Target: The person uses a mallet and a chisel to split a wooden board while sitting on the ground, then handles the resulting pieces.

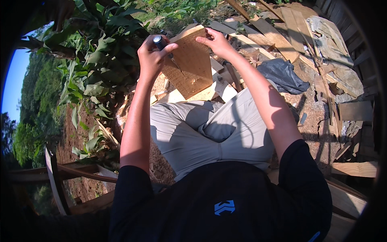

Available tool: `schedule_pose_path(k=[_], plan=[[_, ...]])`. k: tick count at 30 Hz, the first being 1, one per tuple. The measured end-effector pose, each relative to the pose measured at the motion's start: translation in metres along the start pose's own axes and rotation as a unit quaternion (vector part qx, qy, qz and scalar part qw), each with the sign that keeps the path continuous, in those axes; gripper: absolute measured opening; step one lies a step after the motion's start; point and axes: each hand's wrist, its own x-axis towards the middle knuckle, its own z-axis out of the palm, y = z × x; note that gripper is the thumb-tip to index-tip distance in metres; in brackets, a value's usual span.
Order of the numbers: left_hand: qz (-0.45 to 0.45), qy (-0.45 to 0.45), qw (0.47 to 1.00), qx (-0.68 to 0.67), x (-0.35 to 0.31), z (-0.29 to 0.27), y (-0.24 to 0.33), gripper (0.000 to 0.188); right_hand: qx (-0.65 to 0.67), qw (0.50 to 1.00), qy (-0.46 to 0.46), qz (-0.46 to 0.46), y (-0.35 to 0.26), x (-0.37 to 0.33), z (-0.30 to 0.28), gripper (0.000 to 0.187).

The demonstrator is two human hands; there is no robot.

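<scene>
A flat wooden board (189, 66) is tilted up in front of my knees, its rough sawn face toward me and a dark line running down it. My left hand (152, 56) is closed around a dark cylindrical handle (158, 40) with a pale round end, its thumb lying by the board's left edge. What the handle belongs to is mostly hidden by the hand and board. My right hand (217, 43) grips the board's upper right corner, thumb on the near face and the other fingers behind it.
Planks and offcuts (274, 38) lie scattered beyond and to the right, with a black plastic bag (284, 74) among them. Leafy plants (96, 60) crowd the left side. Wooden rails (56, 181) stand at lower left. Sawdust and chips cover the ground around my legs.
</scene>
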Motion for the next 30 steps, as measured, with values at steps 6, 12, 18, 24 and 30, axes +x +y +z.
schedule_pose_path(k=[6, 12, 18, 24, 30], plan=[[-0.034, -0.037, 0.996, 0.07, 0.001, -0.01, 0.008, 0.024, 0.004, 1.0, -0.022, 0.01, 0.001, -0.002, -0.011, 0.059], [-0.074, -0.098, 0.99, 0.075, -0.004, -0.02, -0.021, 0.036, 0.07, 0.988, 0.003, 0.136, 0.007, -0.008, -0.031, 0.05], [-0.046, -0.107, 0.99, 0.077, -0.001, 0.0, -0.01, 0.032, -0.232, 0.924, 0.224, 0.207, 0.175, -0.064, -0.08, 0.018], [-0.057, -0.07, 0.988, 0.123, -0.018, -0.017, -0.017, 0.031, -0.157, 0.927, 0.336, -0.054, 0.055, -0.068, 0.016, 0.025], [-0.004, -0.038, 0.994, 0.099, -0.006, -0.004, -0.025, 0.04, -0.23, 0.942, 0.109, -0.217, -0.088, -0.061, 0.098, 0.06]])
